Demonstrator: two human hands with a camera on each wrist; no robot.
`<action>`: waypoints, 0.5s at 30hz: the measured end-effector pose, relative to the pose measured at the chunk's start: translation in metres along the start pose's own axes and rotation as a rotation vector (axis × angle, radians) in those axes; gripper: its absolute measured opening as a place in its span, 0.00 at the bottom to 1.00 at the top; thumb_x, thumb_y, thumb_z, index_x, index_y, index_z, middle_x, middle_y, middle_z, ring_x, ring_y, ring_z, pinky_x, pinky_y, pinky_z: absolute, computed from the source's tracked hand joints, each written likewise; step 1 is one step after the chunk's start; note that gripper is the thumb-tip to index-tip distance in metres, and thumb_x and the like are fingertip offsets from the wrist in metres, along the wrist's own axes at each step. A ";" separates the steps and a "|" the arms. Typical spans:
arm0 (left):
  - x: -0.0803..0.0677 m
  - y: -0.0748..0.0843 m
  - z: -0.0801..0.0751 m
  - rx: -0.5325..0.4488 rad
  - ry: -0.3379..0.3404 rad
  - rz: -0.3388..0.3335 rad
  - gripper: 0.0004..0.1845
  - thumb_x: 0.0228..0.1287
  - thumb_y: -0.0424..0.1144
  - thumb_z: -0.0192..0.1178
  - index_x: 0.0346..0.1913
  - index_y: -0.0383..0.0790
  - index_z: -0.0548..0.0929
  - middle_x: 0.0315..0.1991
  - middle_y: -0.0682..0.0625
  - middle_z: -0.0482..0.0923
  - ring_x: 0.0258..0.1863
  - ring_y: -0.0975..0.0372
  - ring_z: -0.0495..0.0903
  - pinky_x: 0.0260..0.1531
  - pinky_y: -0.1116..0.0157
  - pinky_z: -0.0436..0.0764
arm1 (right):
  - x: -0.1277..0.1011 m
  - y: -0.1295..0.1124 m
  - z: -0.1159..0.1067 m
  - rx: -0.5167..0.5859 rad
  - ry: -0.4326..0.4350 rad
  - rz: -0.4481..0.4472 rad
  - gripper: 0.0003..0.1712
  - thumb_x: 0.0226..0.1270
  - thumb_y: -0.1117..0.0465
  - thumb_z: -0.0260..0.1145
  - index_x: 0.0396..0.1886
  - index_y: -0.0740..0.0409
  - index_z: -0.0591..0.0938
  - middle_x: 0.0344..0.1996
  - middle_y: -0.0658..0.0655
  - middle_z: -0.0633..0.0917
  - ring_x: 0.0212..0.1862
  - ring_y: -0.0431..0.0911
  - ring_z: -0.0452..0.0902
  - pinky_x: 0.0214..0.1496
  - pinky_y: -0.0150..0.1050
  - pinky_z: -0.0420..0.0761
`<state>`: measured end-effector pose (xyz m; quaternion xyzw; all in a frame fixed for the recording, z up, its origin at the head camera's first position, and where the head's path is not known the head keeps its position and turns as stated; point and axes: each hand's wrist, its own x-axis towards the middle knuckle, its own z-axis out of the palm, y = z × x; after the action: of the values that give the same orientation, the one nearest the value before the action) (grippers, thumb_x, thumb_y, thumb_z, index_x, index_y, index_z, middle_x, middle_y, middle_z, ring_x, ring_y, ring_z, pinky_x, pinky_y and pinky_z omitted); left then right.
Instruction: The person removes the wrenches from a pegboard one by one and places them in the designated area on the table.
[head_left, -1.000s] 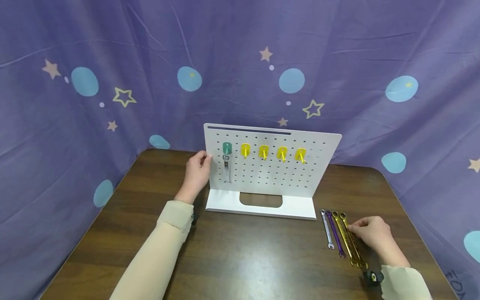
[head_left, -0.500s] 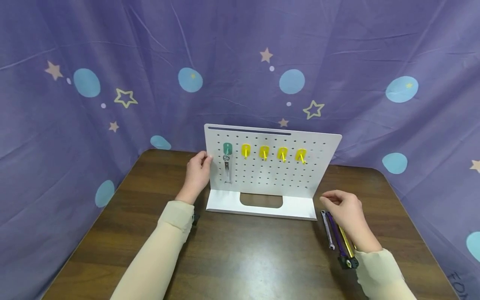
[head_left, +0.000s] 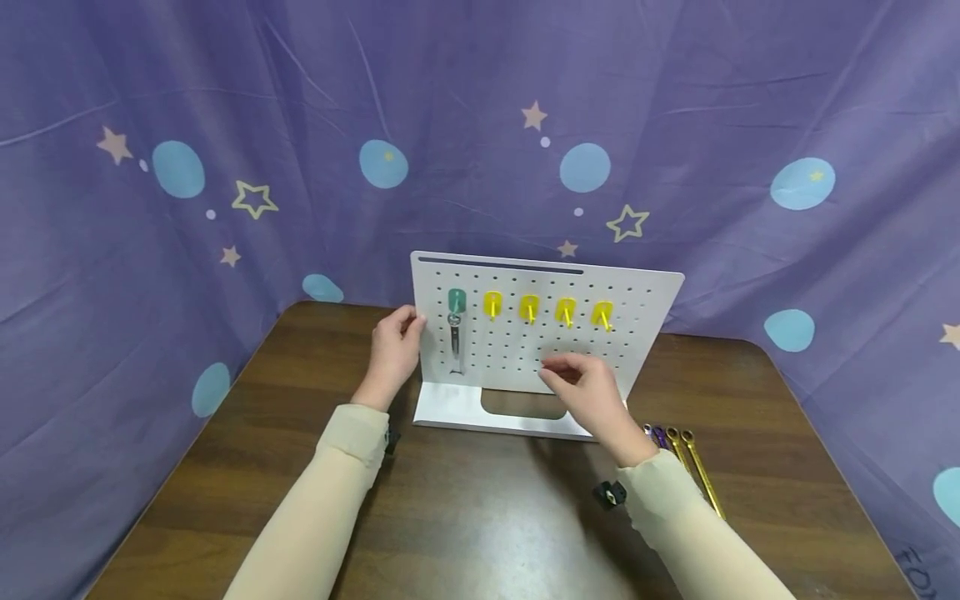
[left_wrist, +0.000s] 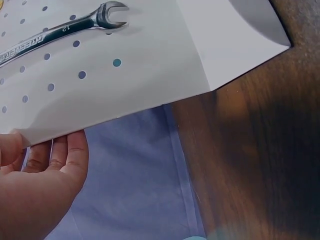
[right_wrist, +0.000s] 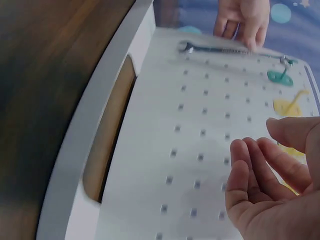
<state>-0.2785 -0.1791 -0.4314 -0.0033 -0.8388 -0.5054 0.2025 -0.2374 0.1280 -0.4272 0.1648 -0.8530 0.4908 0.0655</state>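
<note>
A white pegboard stand (head_left: 517,350) stands upright on the table. My left hand (head_left: 395,346) holds its left edge, thumb on the front face and fingers behind, as the left wrist view shows. From the green hook (head_left: 457,301) hangs a silver combination wrench (left_wrist: 65,31) marked 12, its open end downward. My right hand (head_left: 588,392) is in front of the lower right part of the board, fingers loosely bent, thumb apart from them and nothing between them. Several yellow hooks (head_left: 528,308) run in a row to the right of the green one, with nothing hanging on them.
Right of the stand, a silver, a purple and two gold wrenches (head_left: 703,475) lie side by side, partly hidden by my right forearm. The stand's base has a cut-out (head_left: 522,404). Behind the brown table (head_left: 480,517) hangs a purple patterned curtain (head_left: 480,125).
My right hand has moved left from beside the gold wrenches to the front of the pegboard, carrying nothing. The left hand stays on the board's edge.
</note>
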 end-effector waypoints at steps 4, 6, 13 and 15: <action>0.000 0.000 -0.001 0.005 0.008 0.002 0.08 0.78 0.35 0.57 0.43 0.33 0.83 0.34 0.39 0.82 0.29 0.53 0.76 0.31 0.58 0.76 | 0.013 -0.012 0.021 0.070 -0.032 -0.015 0.12 0.68 0.63 0.72 0.48 0.64 0.88 0.39 0.51 0.89 0.40 0.46 0.83 0.43 0.41 0.83; 0.000 0.000 -0.001 0.006 0.005 0.002 0.08 0.78 0.35 0.57 0.43 0.33 0.83 0.36 0.39 0.83 0.31 0.53 0.77 0.33 0.57 0.77 | 0.019 -0.016 0.029 0.097 -0.043 -0.017 0.13 0.68 0.64 0.73 0.49 0.65 0.88 0.39 0.52 0.89 0.40 0.46 0.84 0.44 0.41 0.83; 0.000 0.000 0.001 0.012 0.013 0.013 0.07 0.77 0.33 0.58 0.41 0.32 0.82 0.39 0.39 0.84 0.37 0.51 0.78 0.39 0.54 0.78 | 0.030 -0.031 0.047 0.104 -0.062 -0.030 0.13 0.68 0.62 0.73 0.48 0.63 0.88 0.40 0.51 0.88 0.41 0.45 0.84 0.46 0.41 0.83; 0.000 -0.001 0.003 0.015 0.015 0.019 0.07 0.77 0.33 0.58 0.41 0.32 0.82 0.38 0.39 0.84 0.36 0.51 0.78 0.38 0.53 0.78 | 0.032 -0.033 0.050 0.112 -0.072 -0.037 0.13 0.68 0.62 0.73 0.49 0.64 0.88 0.41 0.51 0.88 0.41 0.45 0.84 0.46 0.41 0.83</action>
<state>-0.2795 -0.1764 -0.4334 -0.0061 -0.8410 -0.4972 0.2134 -0.2535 0.0623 -0.4168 0.2014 -0.8229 0.5302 0.0343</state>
